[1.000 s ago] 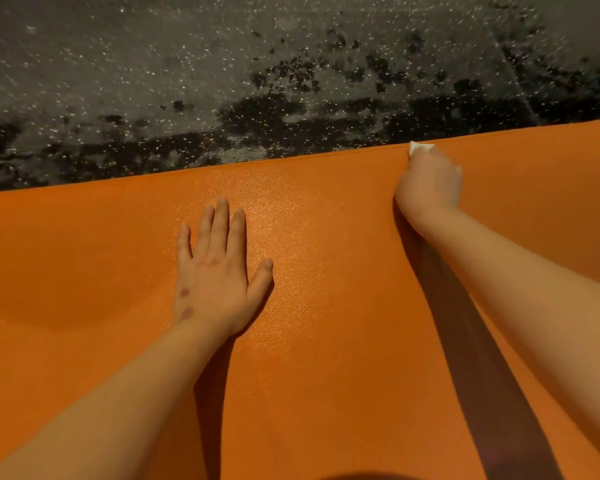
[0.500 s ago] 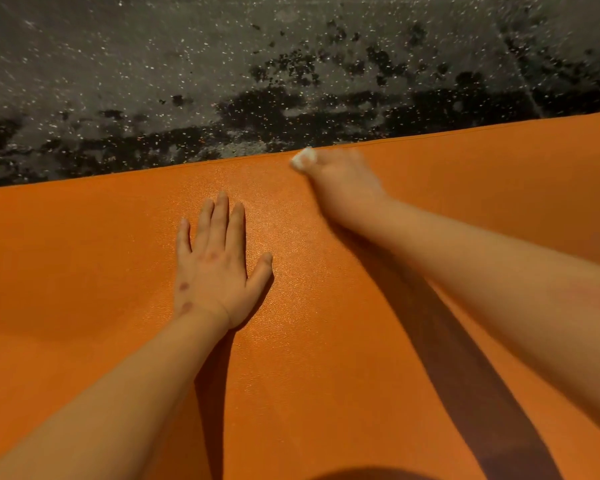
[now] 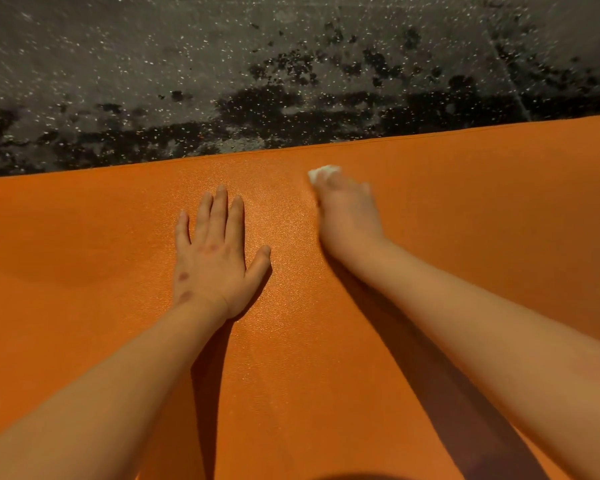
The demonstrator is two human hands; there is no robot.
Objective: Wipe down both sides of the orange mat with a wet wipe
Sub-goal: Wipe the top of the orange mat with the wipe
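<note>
The orange mat (image 3: pixel 84 271) lies flat and fills the lower two thirds of the head view. My left hand (image 3: pixel 215 254) rests flat on it with straight fingers, palm down. To its right, my right hand (image 3: pixel 347 213) is blurred with motion and holds a small white wet wipe (image 3: pixel 323 172) under its fingertips, pressed on the mat a little short of the far edge. Only a corner of the wipe shows beyond the fingers.
Beyond the mat's far edge (image 3: pixel 291 150) lies a dark grey speckled floor (image 3: pixel 222 64) with black blotches. The mat runs out of view on the left, the right and toward me.
My right hand swept the wipe leftward along the far edge, then drew back toward me and slightly right. My left hand stayed flat in place.
</note>
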